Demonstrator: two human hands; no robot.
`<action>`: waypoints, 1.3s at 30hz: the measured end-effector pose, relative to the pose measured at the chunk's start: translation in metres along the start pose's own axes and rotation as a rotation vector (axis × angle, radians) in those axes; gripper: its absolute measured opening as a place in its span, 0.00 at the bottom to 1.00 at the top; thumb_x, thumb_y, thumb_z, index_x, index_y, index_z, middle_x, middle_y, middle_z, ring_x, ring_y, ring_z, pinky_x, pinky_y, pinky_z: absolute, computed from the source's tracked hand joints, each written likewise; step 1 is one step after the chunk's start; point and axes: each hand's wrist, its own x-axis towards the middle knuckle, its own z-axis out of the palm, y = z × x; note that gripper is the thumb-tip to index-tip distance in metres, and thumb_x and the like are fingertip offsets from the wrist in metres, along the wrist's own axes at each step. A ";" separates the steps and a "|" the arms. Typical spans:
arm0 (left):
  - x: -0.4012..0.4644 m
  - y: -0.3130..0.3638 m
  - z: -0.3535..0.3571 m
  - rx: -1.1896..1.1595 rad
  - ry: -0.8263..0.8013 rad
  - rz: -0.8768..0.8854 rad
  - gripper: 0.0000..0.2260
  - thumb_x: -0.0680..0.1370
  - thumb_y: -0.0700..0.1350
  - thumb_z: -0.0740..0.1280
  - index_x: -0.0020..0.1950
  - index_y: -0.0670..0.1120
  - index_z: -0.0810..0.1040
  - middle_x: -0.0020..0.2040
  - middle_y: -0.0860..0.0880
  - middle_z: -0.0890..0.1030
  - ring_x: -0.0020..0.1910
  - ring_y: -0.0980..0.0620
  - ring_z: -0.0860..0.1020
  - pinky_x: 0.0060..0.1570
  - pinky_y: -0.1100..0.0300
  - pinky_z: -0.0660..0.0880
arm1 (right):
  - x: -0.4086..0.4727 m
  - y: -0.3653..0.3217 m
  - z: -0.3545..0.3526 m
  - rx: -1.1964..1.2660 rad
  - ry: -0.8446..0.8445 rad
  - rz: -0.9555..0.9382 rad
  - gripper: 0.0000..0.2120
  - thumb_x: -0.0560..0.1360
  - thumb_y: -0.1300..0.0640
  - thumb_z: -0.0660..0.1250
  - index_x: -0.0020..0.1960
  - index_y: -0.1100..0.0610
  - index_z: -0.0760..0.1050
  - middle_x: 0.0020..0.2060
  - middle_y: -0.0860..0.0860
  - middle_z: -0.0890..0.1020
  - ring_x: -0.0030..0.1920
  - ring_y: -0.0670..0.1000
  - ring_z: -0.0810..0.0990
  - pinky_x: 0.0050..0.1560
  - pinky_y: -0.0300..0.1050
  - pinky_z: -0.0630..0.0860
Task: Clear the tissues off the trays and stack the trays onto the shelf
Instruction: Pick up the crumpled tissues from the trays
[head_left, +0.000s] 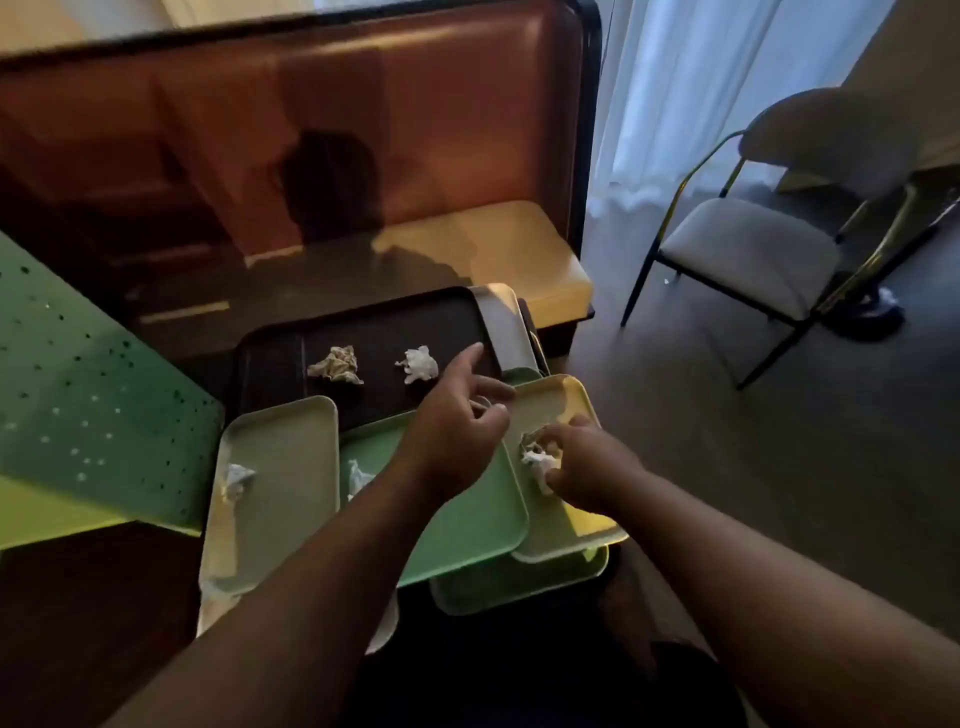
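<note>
Several trays overlap in front of me. A dark tray (270, 364) at the back carries a brownish crumpled tissue (336, 365) and a white tissue (418, 364). A pale tray (291, 447) at the left holds a tissue (236, 480). A green tray (467, 525) in the middle holds a tissue (358, 478), partly hidden by my left forearm. A yellow tray (550, 400) lies at the right. My right hand (587, 462) is closed on a crumpled tissue (537, 457) over it. My left hand (457, 421) hovers above the green tray, fingers spread, holding nothing.
A green speckled table (88, 415) is at the left. An orange booth bench (363, 156) with a cream seat stands behind the trays. A grey chair (753, 249) with a thin metal frame stands on the dark floor at the right. More trays lie under the stack.
</note>
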 end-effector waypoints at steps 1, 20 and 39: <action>-0.001 -0.003 0.003 0.005 -0.014 -0.017 0.31 0.80 0.36 0.66 0.81 0.44 0.58 0.56 0.50 0.82 0.31 0.64 0.75 0.31 0.68 0.74 | 0.000 0.002 0.005 -0.041 -0.018 0.019 0.22 0.77 0.45 0.69 0.70 0.40 0.73 0.68 0.48 0.74 0.60 0.55 0.80 0.54 0.54 0.82; 0.005 -0.040 0.034 -0.225 -0.064 -0.314 0.13 0.81 0.40 0.67 0.64 0.52 0.80 0.55 0.44 0.84 0.48 0.47 0.84 0.44 0.57 0.81 | -0.008 -0.011 0.016 0.594 0.337 -0.273 0.10 0.77 0.61 0.71 0.58 0.58 0.80 0.45 0.51 0.81 0.40 0.51 0.81 0.39 0.45 0.81; 0.005 -0.076 0.006 -0.337 0.144 -0.465 0.15 0.80 0.38 0.66 0.66 0.45 0.82 0.57 0.43 0.83 0.50 0.47 0.83 0.58 0.44 0.81 | 0.033 0.006 0.020 -0.012 0.271 0.071 0.09 0.81 0.49 0.65 0.54 0.52 0.80 0.50 0.50 0.78 0.42 0.54 0.79 0.40 0.47 0.75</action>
